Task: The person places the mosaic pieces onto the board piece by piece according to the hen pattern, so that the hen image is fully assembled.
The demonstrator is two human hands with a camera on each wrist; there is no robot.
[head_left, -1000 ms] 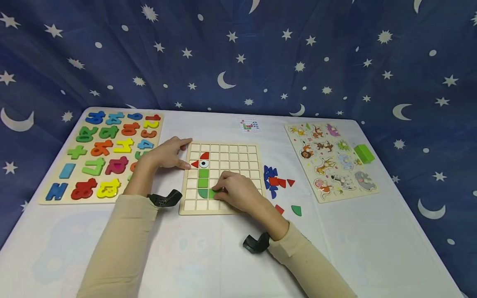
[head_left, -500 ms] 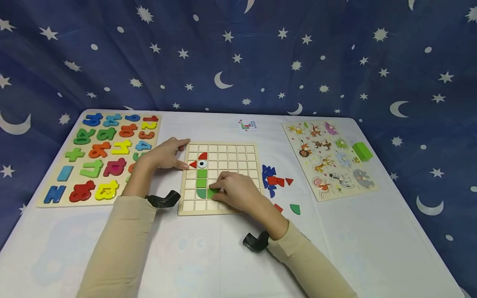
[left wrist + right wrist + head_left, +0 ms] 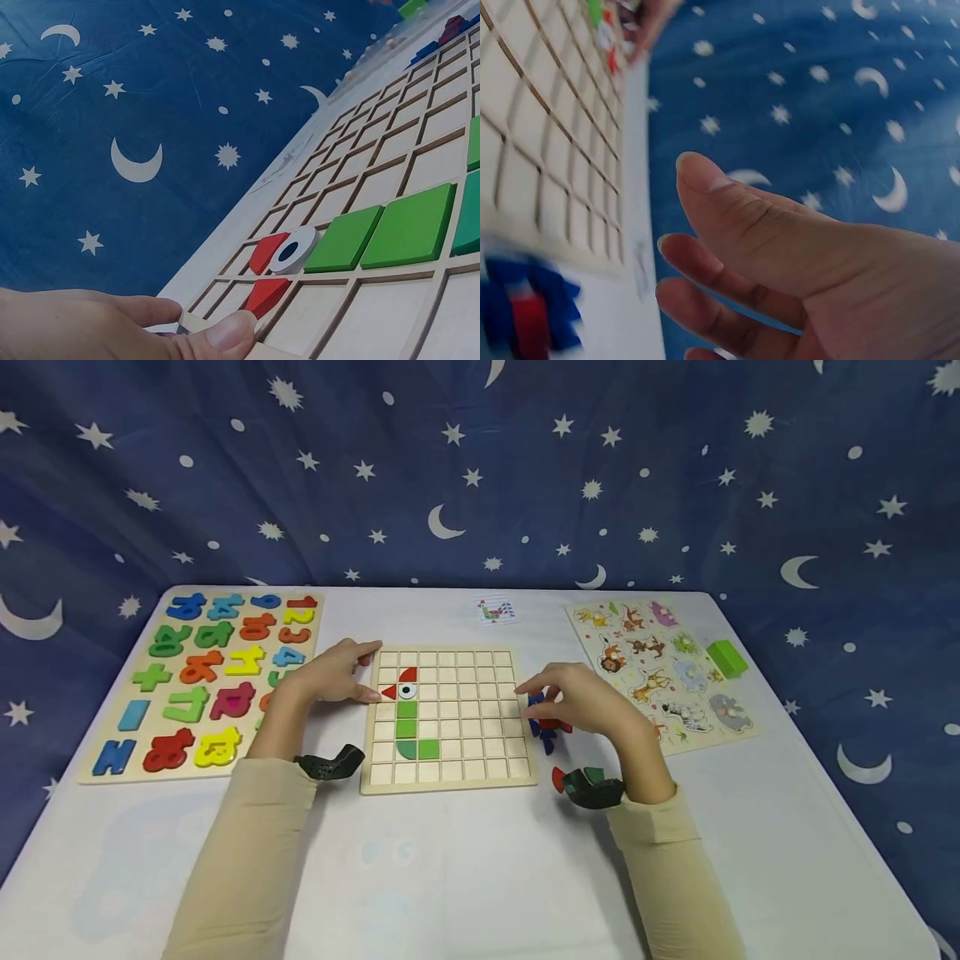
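Note:
A wooden grid board [image 3: 480,788] lies on the white table. Set in its left part are a red quarter-round piece [image 3: 408,674], a red triangle [image 3: 389,692], a white eye piece [image 3: 407,691], green squares [image 3: 407,710] and a dark green quarter-round [image 3: 407,749]. My left hand [image 3: 333,675] rests at the board's left edge, thumb on the rim, index finger stretched to the far corner [image 3: 177,321]. Just off the board's right edge, my right hand [image 3: 581,697] hovers with loosely bent fingers and nothing between them. Below it lie blue pieces [image 3: 548,741] and red ones [image 3: 529,322], partly hidden.
A letter-and-number puzzle board [image 3: 142,772] lies at left, an animal puzzle board [image 3: 675,745] at right, beside a light green block [image 3: 727,658]. Behind the grid board is a small picture card [image 3: 496,610]. A red piece [image 3: 558,779] and a green quarter-round [image 3: 594,774] lie near the right wrist camera.
My right hand has let go of the green square in the grid and moved right, over the loose pieces. The left hand stays at the board's edge.

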